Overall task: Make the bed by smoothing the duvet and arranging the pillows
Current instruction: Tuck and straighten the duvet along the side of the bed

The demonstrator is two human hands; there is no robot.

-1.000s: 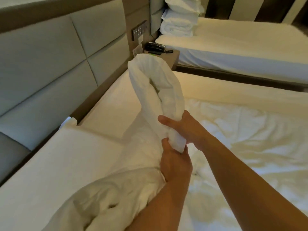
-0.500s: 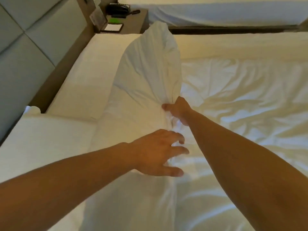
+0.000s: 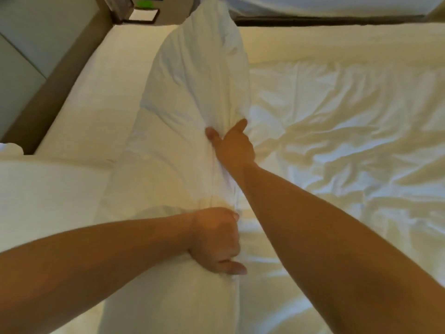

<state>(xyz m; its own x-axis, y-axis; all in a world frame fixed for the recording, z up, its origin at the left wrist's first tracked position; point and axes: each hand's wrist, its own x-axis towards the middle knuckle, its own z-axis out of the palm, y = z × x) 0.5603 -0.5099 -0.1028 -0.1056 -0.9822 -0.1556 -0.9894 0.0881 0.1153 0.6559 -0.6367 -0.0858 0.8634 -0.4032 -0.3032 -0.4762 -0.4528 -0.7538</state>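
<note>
Since half a second earlier, the left hand (image 3: 214,239) has dropped from a spread hover onto the duvet (image 3: 192,80) and closed. Its fingers are now curled into the white fabric, gripping a bunch of it at the near part of the ridge. The right hand (image 3: 234,145) keeps its earlier hold farther along the same ridge. It pinches a gathered fold between the thumb on the left and the fingers on the right; the forefinger lies straighter along the cloth, and the remaining fingertips are hidden by the fold.

The duvet is bunched into a long, thick ridge running from the near edge of the view toward the far side of the bed, with a seam line visible between the two hands. The two forearms cross the lower part of the view and converge on the ridge.

To the right of the ridge lies wrinkled white bedding (image 3: 349,141); whether it is part of the same duvet cannot be told. To the left, a smooth sheet (image 3: 96,92) covers the mattress, and a flat white slab of bedding (image 3: 43,196) lies nearer the viewer.

A grey padded headboard (image 3: 21,68) with brown wooden trim (image 3: 60,80) borders the bed at left. A bedside table (image 3: 168,10) carrying a notepad (image 3: 143,15) stands at the far corner, and a second bed (image 3: 313,6) lies just beyond it.
</note>
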